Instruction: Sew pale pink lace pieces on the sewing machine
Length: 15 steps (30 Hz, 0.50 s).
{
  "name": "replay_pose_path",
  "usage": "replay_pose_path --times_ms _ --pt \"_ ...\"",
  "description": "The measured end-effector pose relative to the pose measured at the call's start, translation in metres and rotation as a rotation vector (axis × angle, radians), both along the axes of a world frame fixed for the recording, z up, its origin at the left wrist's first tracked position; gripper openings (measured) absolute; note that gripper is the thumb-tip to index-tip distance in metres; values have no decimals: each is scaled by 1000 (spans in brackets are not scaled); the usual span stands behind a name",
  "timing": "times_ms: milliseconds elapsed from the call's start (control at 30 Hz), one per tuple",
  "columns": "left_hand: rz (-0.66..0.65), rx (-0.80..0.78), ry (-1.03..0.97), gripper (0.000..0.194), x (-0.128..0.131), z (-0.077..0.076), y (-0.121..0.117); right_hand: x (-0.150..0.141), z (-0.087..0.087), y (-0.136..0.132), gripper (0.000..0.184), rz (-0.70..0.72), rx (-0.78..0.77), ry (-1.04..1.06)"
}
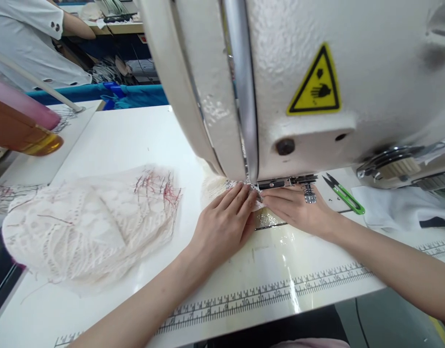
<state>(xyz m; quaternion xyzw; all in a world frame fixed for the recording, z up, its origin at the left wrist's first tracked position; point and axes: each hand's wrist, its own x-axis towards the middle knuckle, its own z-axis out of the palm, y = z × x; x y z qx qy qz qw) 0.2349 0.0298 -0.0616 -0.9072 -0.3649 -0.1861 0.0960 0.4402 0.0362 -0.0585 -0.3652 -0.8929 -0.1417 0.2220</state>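
A piece of white lace fabric [215,189] lies under the needle area of a sewing machine [298,140]. My left hand [225,217] is on the lace from the left, fingers held together and bent over it, fingertips close to the presser foot. From the right, my right hand [298,205] has its fingers together at the lace edge, partly behind a metal attachment [287,182]. The fingertips of both hands nearly meet, and the thumb of the right one is hidden. The needle itself is hard to make out.
A heap of cream lace pieces [95,227] with red and dark threads lies left. Green thread snips [343,193] and white cloth [399,208] are right. A printed ruler [244,304] runs along the front edge. Bottles [22,128] stand left; another person [26,43] is behind.
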Motion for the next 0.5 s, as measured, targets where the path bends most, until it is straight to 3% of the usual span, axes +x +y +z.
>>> replay_pose_path --times_ms 300,500 --pt "12 36 -1 31 1 -2 1 -1 5 0 24 -13 3 34" --pt "-158 42 -29 22 -2 -3 1 1 1 2 17 -34 41 -11"
